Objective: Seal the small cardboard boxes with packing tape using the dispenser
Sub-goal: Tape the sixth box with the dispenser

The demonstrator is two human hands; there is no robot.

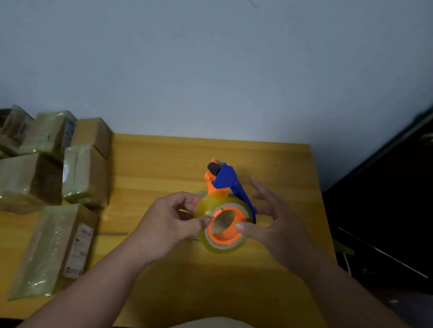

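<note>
Both hands [170,225] [273,221] hold one tape dispenser [225,211]; six boxes [58,249] left.

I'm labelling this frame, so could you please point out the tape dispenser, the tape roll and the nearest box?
tape dispenser [226,176]: head view, blue guard.
tape roll [219,248]: head view, lower rim.
nearest box [53,249]: head view, taped top.
</note>
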